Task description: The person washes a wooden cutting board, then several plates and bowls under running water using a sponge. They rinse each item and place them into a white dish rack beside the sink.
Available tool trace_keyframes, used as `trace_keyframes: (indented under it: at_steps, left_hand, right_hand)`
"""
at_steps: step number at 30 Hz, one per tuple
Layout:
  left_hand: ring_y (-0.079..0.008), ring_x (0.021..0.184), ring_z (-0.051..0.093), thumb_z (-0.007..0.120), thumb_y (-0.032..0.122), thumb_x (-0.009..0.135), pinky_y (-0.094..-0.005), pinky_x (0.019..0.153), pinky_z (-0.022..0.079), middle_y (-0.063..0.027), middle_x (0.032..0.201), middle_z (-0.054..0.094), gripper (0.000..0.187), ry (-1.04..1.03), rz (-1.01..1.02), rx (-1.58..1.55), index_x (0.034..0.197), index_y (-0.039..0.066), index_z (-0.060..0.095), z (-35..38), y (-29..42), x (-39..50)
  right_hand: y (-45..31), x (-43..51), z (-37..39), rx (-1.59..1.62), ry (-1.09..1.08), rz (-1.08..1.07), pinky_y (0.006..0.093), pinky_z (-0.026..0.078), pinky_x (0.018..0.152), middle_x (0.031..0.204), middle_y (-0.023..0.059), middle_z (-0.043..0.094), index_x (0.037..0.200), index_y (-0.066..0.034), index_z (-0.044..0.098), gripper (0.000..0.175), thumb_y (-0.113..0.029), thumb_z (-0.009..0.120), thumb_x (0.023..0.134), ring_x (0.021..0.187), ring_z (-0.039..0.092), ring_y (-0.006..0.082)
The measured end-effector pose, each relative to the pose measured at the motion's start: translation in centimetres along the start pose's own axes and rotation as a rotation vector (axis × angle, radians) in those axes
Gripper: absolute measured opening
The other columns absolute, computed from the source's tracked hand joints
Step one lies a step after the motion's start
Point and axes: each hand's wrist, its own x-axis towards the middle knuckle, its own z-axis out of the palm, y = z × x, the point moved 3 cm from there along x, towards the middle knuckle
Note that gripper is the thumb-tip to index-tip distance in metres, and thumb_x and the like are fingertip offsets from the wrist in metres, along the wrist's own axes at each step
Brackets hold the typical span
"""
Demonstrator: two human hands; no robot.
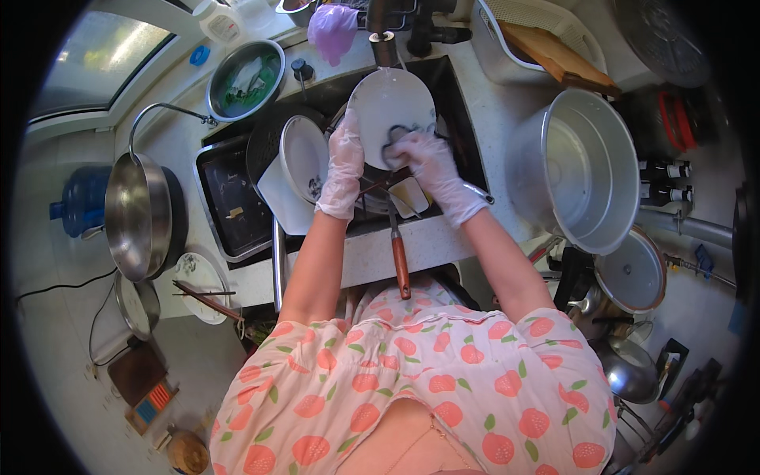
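My left hand [345, 160], in a clear plastic glove, grips the left edge of a white plate [389, 98] tilted up under the black faucet [383, 50]. Against the plate's lower right lies my gloved right hand [423, 155], its fingers pressing a dark-edged cloth or scrubber [396, 142] to the surface. Below them in the dark sink [463, 119] are a stack of dishes, mostly hidden, and a yellowish-white block or sponge [409, 197]. A wooden-handled utensil [401, 264] leans over the sink's front edge. Just left of my left hand stands a white bowl [304, 157] with a dark pattern.
A black rectangular tray [234, 199] and a steel wok [139, 217] lie leftward. Behind them sits a steel basin [246, 80] with green contents. A large aluminium pot [585, 169] stands on the right, below a white basket [534, 41] holding a wooden board [558, 56].
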Motion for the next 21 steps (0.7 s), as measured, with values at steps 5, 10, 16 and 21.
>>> trace_keyframes:
  at_steps: [5, 10, 16, 21]
  left_hand:
    - [-0.0085, 0.082, 0.053, 0.048, 0.052, 0.095, -0.0249, 0.074, 0.045, -0.0032, 0.091, 0.064, 0.058, -0.047, -0.013, 0.049, 0.105, -0.003, 0.064, -0.3, 0.3, 0.1]
    - [-0.0088, 0.08, 0.053, 0.047, 0.053, 0.094, -0.0251, 0.073, 0.045, -0.0028, 0.088, 0.064, 0.059, -0.058, -0.037, 0.085, 0.103, -0.003, 0.065, 0.4, -0.2, 0.5]
    - [-0.0105, 0.08, 0.055, 0.047, 0.056, 0.093, -0.0271, 0.072, 0.046, -0.0034, 0.09, 0.064, 0.061, 0.13, -0.115, -0.047, 0.105, -0.002, 0.065, -0.9, -1.8, 1.2]
    - [-0.0127, 0.082, 0.057, 0.044, 0.059, 0.092, -0.0292, 0.073, 0.046, -0.0046, 0.093, 0.065, 0.066, 0.23, -0.353, -0.09, 0.111, -0.001, 0.063, -1.4, -4.1, 0.3]
  right_hand:
    - [3.2, 3.0, -2.3, -0.153, 0.156, 0.035, 0.0387, 0.049, 0.079, 0.096, 0.0076, 0.062, 0.096, -0.0135, 0.067, 0.025, -0.001, 0.059, 0.076, 0.091, 0.059, 0.0293]
    - [-1.5, 4.7, 0.5, 0.239, 0.205, -0.039, 0.0364, 0.047, 0.086, 0.103, 0.0088, 0.061, 0.105, -0.012, 0.065, 0.03, -0.002, 0.062, 0.077, 0.099, 0.057, 0.0304]
    - [-0.1, 0.7, -0.8, -0.006, -0.116, 0.017, 0.0371, 0.046, 0.089, 0.104, 0.0111, 0.063, 0.099, -0.0083, 0.065, 0.024, -0.001, 0.06, 0.077, 0.1, 0.059, 0.0315]
    - [4.6, 2.4, -2.2, 0.408, 0.081, 0.607, 0.0306, 0.046, 0.086, 0.101, 0.0066, 0.063, 0.103, -0.006, 0.063, 0.025, 0.0, 0.051, 0.082, 0.096, 0.06, 0.0192]
